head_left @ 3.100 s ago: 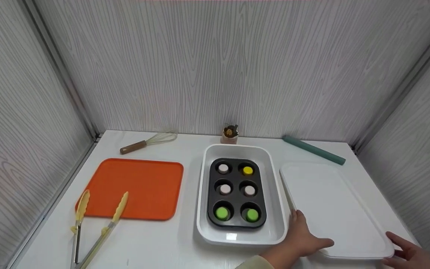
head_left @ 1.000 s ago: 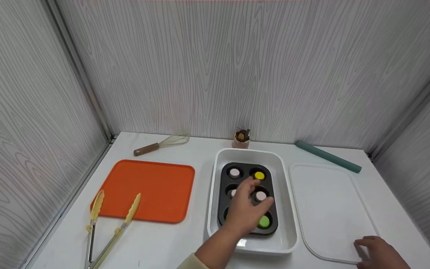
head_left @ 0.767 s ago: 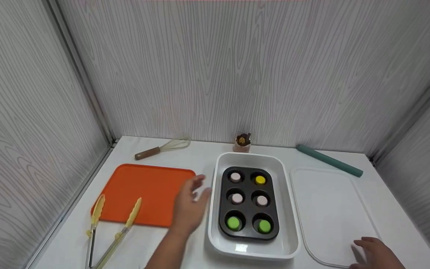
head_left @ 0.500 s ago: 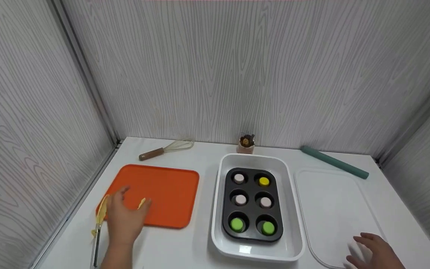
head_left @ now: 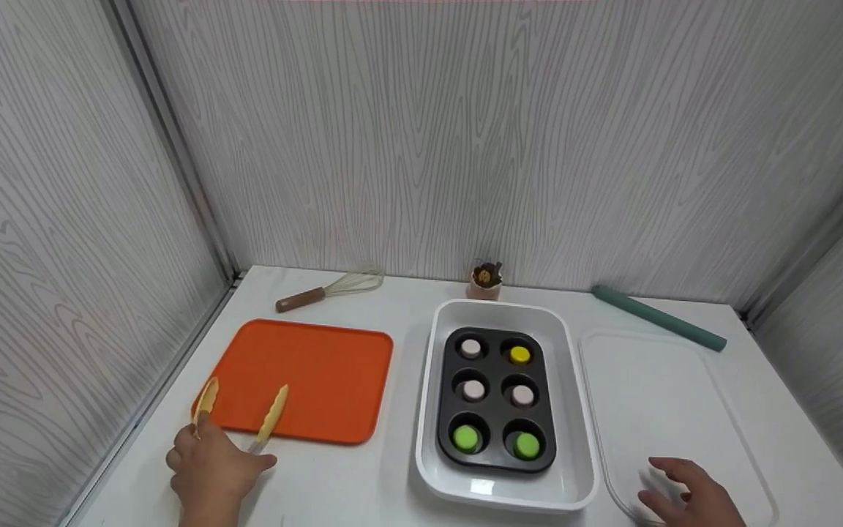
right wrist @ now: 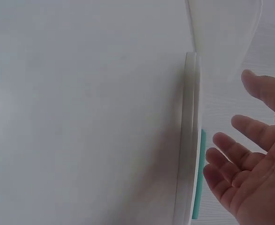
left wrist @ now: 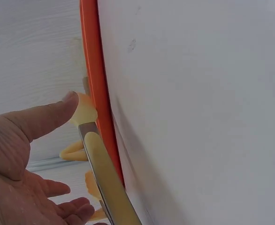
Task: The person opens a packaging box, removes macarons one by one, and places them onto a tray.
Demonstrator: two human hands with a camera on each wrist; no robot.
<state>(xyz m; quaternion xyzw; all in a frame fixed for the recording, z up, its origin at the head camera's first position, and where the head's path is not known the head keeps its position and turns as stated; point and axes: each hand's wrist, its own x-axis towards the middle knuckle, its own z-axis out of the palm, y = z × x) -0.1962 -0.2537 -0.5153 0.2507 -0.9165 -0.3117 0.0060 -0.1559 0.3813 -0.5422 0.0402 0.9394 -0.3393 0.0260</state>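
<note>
My left hand (head_left: 213, 472) is at the tongs (head_left: 272, 421), which lie spread with their yellow tips over the orange tray (head_left: 319, 373). Its thumb is stretched toward one arm and its fingers reach toward the other. In the left wrist view the thumb lies at the tongs' yellow-and-metal arm (left wrist: 104, 173), while the fingers (left wrist: 57, 190) stay loosely extended. Whether they touch the tongs I cannot tell. My right hand (head_left: 696, 494) hovers, fingers apart and holding nothing, by the near part of a flat white lid-like board (head_left: 670, 399); the right wrist view also shows the board's edge (right wrist: 188, 140).
A white deep tray (head_left: 427, 388) holds a black muffin pan (head_left: 497, 410) with pale, yellow and green round pieces in its cups. Along the back lie a whisk (head_left: 303, 298), a small decorated pot (head_left: 485, 282) and a green rod (head_left: 659, 318).
My left hand has left the white board's edge, crossed above the muffin pan and come down at the tongs on the left. The right hand has shifted a little left, off the board's corner.
</note>
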